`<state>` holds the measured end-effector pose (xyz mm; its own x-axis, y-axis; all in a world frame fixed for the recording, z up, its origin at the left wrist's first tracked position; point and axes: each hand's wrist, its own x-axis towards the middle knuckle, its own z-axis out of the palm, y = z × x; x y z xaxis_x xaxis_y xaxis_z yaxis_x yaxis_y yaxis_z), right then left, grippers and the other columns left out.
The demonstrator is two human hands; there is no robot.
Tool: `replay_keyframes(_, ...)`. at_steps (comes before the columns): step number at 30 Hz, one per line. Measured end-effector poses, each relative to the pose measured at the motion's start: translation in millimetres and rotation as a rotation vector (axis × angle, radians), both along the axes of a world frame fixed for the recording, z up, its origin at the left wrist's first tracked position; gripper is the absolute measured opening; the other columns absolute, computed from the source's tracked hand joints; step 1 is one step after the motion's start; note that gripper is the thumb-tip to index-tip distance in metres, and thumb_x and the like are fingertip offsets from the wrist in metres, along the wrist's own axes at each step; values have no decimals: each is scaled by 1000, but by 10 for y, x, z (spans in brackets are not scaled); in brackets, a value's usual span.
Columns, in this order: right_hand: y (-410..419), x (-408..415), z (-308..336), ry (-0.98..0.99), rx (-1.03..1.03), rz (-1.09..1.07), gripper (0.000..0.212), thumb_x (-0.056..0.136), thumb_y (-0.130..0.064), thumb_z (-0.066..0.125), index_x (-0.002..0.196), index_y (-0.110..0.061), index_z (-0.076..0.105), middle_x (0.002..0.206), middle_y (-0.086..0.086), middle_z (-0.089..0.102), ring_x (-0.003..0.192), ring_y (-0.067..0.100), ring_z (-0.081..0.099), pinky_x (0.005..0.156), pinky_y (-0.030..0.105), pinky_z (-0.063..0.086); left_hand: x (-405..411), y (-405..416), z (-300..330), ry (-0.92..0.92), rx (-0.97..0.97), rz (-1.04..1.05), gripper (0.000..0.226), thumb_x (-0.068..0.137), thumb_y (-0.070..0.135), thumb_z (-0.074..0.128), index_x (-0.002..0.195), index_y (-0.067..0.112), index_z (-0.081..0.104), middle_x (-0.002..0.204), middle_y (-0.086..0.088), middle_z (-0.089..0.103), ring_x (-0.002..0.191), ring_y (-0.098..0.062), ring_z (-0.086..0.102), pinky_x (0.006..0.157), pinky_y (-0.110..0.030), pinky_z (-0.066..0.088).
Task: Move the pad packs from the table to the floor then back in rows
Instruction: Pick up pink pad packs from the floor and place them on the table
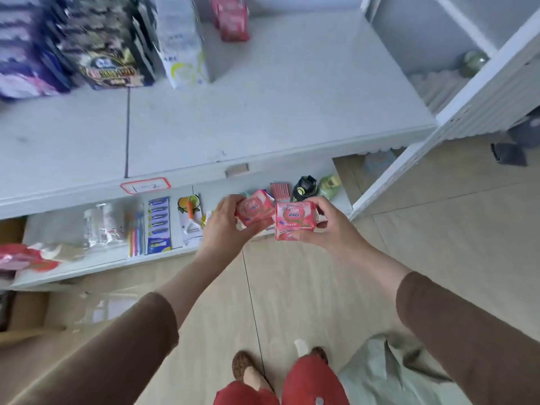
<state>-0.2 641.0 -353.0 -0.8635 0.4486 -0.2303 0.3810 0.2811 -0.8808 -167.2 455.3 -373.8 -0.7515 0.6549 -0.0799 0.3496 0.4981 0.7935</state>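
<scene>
The left hand (223, 220) grips a pink pad pack (254, 211) by its left end, fingers wrapped around it, held in the air in front of the table (263, 112) edge and above a lower shelf (73, 258). Just beside it, touching or nearly so, a second pad pack (295, 220) sits clasped in the right hand (330, 226), thumb over its right end. Both are soft pink-and-white plastic-wrapped blocks with printed lettering, printed faces turned up toward the camera. The left pack tilts, long axis rising to the right; the right one lies roughly level, left to right. More pink packs (232, 16) stand at the table's far edge.
</scene>
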Motion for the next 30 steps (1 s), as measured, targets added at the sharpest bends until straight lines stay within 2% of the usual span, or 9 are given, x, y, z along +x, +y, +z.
replay_keyframes(3,67,-194,721,101,26,-30,58,68,-43,85,117,-39,55,106,-22,68,95,0,67,79,11,50,-264,104,741,150,53,-48,61,67,68,75,113,33,54,100,15,56,82,-6,57,76,-38,53)
replay_keyframes(5,166,-348,1016,138,35,-60,59,70,-39,87,119,-42,54,105,-17,69,95,8,69,80,20,56,-464,204,1110,226,72,-72,60,69,65,75,114,31,55,100,14,55,80,-4,56,75,-36,53)
replay_keyframes(7,294,-543,1195,161,69,-69,62,72,-35,88,123,-41,53,111,-12,69,102,13,68,92,38,55,-690,339,1391,284,84,-100,61,70,62,73,116,25,57,102,9,54,79,-9,58,77,-36,53)
replay_keyframes(11,563,-1032,1353,226,81,-92,69,72,-30,88,130,-29,50,120,-5,64,108,15,66,98,45,52,-1205,761,1690,371,16,-155,57,73,47,78,116,17,57,104,3,53,85,-17,58,76,-34,49)
replay_keyframes(17,1134,-1812,1214,229,85,-35,61,69,-35,89,118,-28,54,110,-4,66,101,14,67,93,49,54,-2141,1604,1787,468,-125,-125,52,76,29,76,119,14,51,111,-5,57,93,-29,59,77,-40,49)
replay_keyframes(20,1374,-2183,1129,210,96,20,60,67,-41,88,115,-31,54,108,-9,67,104,11,64,92,47,53,-2594,1987,1737,604,-272,-110,50,76,38,75,117,19,54,113,-3,59,100,-28,59,79,-41,49)
replay_keyframes(24,1614,-2618,1059,230,86,48,61,63,-48,86,113,-32,56,112,-15,61,105,4,61,87,35,55,-3104,2386,1616,882,-520,-66,51,73,56,71,114,28,60,116,1,59,112,-25,50,89,-41,36)
replay_keyframes(27,1757,-2867,957,233,83,52,57,68,-38,87,116,-29,56,113,-12,61,106,5,61,89,36,56,-3332,2576,1493,908,-580,-62,46,74,59,69,108,29,61,108,4,61,107,-23,51,86,-40,34)
replay_keyframes(30,1838,-3056,860,218,67,47,58,67,-41,86,116,-29,55,111,-11,63,106,7,62,89,39,57,-3467,2708,1412,922,-610,-59,44,75,57,68,108,29,59,102,5,62,104,-23,52,86,-41,33)
